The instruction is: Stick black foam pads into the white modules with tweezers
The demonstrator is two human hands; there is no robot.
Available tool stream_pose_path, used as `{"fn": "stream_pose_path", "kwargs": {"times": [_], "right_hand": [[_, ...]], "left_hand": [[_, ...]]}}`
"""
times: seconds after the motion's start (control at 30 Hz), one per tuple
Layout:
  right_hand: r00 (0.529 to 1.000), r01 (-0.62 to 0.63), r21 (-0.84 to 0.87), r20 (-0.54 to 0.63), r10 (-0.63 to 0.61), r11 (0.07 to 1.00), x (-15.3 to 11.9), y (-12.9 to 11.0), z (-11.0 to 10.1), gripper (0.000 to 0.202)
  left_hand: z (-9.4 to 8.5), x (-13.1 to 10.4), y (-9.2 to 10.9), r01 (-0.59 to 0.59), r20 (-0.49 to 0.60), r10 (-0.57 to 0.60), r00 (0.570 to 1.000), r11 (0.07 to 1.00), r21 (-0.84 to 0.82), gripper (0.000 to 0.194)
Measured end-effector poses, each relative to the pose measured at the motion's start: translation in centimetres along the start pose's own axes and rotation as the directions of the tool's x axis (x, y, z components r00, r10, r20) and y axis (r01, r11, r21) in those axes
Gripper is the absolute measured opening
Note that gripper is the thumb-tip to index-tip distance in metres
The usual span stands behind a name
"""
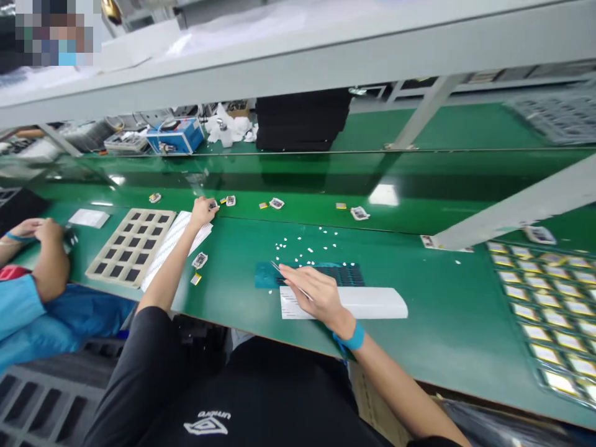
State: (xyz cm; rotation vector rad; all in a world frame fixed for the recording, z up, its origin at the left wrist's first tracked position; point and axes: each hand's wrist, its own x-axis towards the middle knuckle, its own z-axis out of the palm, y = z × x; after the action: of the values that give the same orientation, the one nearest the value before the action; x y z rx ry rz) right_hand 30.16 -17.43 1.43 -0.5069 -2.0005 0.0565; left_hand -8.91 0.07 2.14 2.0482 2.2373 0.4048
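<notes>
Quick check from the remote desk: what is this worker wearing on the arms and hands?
Both hands are bare, no gloves. The left hand comes from a bare forearm below a short black sleeve. The right hand has a bright blue wristband at the wrist, with a thin strand trailing down from it, and a bare forearm. The black shirt bears a white logo on the chest.
</notes>
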Motion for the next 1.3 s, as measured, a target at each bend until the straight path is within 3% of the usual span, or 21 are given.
{"fn": "stream_pose_path", "kwargs": {"times": [0.1,0.2,0.3,0.37,0.53,0.63,0.73,0.83,0.93,1.1,1.2,1.3], "right_hand": [[1.0,-0.009,-0.001,-0.011,0.009,1.0,0.0,0.0,0.0,0.047],[1.0,-0.015,-0.001,-0.024,0.015,1.0,0.0,0.0,-0.1,0.047],[0.999,-0.023,0.011,-0.035,0.023,1.0,0.1,0.0,0.0,0.048],[0.999,-0.002,0.009,-0.033,0.002,1.0,0.1,0.1,0.0,0.046],[0.999,0.043,-0.001,-0.008,-0.043,0.999,0.1,0.6,0.1,0.028],[1.0,0.019,-0.04,-0.002,-0.019,0.999,-0.1,1.1,0.2,0.026],[0.999,-0.043,-0.09,0.03,0.046,0.995,-0.5,1.7,0.2,0.026],[0.985,-0.149,-0.14,0.067,0.16,0.979,-0.7,2.2,0.1,0.03],[0.952,-0.273,-0.177,0.088,0.292,0.946,-0.3,2.5,-0.7,0.034],[0.865,-0.413,-0.177,0.231,0.446,0.893,0.2,2.1,-4.1,0.054],[0.789,-0.414,-0.198,0.409,0.459,0.888,-0.6,1.3,-5.6,0.038],[0.689,-0.411,-0.254,0.542,0.481,0.876,-1.9,0.6,-5.4,0.026]], "left_hand": [[-1.1,-1.3,0.2,-0.118,0.045,0.121,0.992,0.992,-0.049,0.033],[-2.0,-4.0,0.4,-0.268,0.163,0.286,0.944,0.955,-0.128,0.023],[-1.7,-6.1,1.5,-0.35,0.232,0.384,0.894,0.92,-0.175,0.027],[-0.7,-6.0,3.2,-0.373,0.221,0.409,0.885,0.909,-0.187,0.032],[3.6,-1.4,9.9,-0.328,0.118,0.354,0.928,0.924,-0.195,0.048],[5.8,1.0,13.3,-0.25,0.06,0.268,0.961,0.944,-0.213,0.045],[6.4,1.8,14.8,-0.192,0.018,0.203,0.979,0.948,-0.254,0.034],[5.8,1.3,14.6,-0.151,0.0,0.159,0.987,0.935,-0.321,0.018],[5.3,-0.8,13.9,-0.148,-0.049,0.14,0.989,0.899,-0.413,0.01],[6.8,-6.8,13.6,-0.149,-0.091,0.118,0.989,0.806,-0.572,0.022],[7.8,-8.8,13.7,-0.139,-0.067,0.124,0.99,0.76,-0.635,0.023],[8.1,-9.0,13.8,-0.118,-0.052,0.114,0.992,0.724,-0.68,0.017]]}}
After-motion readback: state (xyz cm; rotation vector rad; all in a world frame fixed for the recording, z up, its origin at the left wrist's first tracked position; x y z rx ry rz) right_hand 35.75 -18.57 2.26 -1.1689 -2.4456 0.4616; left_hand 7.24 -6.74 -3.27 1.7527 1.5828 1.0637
